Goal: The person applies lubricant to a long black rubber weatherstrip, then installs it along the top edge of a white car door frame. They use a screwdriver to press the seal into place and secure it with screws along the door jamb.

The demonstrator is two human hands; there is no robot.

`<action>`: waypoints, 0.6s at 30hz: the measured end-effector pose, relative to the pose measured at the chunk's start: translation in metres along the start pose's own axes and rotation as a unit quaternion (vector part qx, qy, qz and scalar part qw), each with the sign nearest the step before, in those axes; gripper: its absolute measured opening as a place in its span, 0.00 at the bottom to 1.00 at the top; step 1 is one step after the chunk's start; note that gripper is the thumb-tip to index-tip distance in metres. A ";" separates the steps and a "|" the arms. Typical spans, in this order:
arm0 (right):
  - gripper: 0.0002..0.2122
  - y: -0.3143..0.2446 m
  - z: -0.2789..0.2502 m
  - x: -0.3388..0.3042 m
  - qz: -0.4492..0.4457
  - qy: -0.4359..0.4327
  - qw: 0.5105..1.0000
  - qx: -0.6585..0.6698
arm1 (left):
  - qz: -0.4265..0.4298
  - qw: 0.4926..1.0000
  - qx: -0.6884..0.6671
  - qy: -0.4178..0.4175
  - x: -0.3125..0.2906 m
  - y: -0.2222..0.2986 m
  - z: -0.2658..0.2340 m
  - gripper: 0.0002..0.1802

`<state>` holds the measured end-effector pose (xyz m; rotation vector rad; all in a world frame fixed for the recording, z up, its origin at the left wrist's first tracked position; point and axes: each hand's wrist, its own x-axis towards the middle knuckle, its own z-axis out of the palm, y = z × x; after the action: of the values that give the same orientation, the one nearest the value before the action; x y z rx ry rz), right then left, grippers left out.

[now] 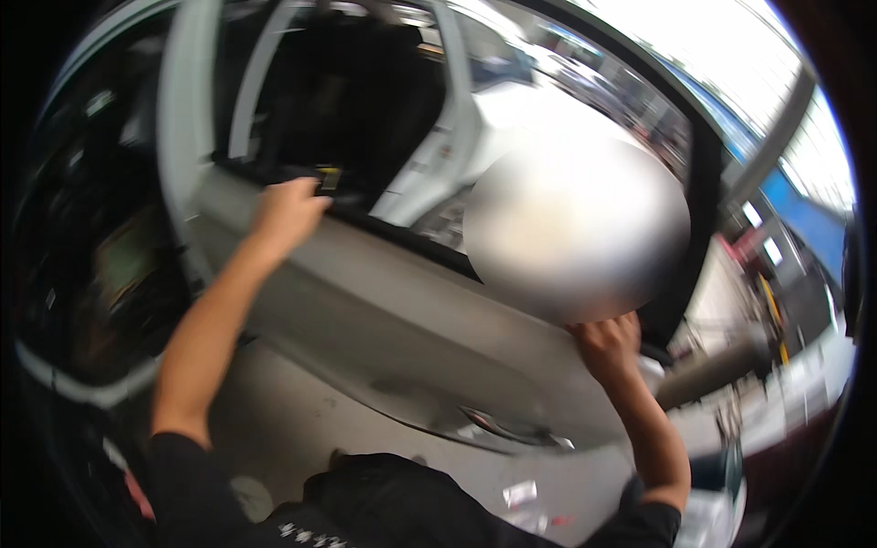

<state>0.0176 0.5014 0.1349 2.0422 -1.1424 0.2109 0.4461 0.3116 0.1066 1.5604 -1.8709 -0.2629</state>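
A grey car door [411, 301] with a black window frame [703, 183] spans the view in front of me. My left hand [288, 215] is closed over its window ledge toward the left end, beside a small yellow-and-black item [329, 178] too smeared to name. Farther right, my right hand [610, 342] grips the same ledge near the frame's lower corner; a blurred pale patch hides part of its fingers. The door handle [512, 429] shows low on the outer panel. Motion smears much of the picture.
Beyond the door stands a pale car body [187, 119] with an open doorway and a dark seat [356, 100]. White scraps [521, 493] lie on the grey floor [292, 393]. At the right is a brownish cylindrical object [717, 373].
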 end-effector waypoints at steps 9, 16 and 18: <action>0.21 -0.006 0.004 -0.014 0.046 0.018 0.999 0.006 | 0.172 0.983 0.023 -0.052 -0.030 0.061 0.015 0.16; 0.20 -0.010 0.003 -0.004 0.082 0.011 0.996 0.018 | 0.194 0.976 0.072 -0.069 -0.015 0.057 0.014 0.15; 0.20 -0.012 0.003 -0.003 0.086 0.041 0.995 0.004 | 0.176 0.980 0.041 -0.083 -0.016 0.060 0.015 0.16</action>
<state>0.0244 0.5045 0.1248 1.9255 -1.2674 0.3815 0.3906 0.3386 0.1226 1.2604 -2.2742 -0.1607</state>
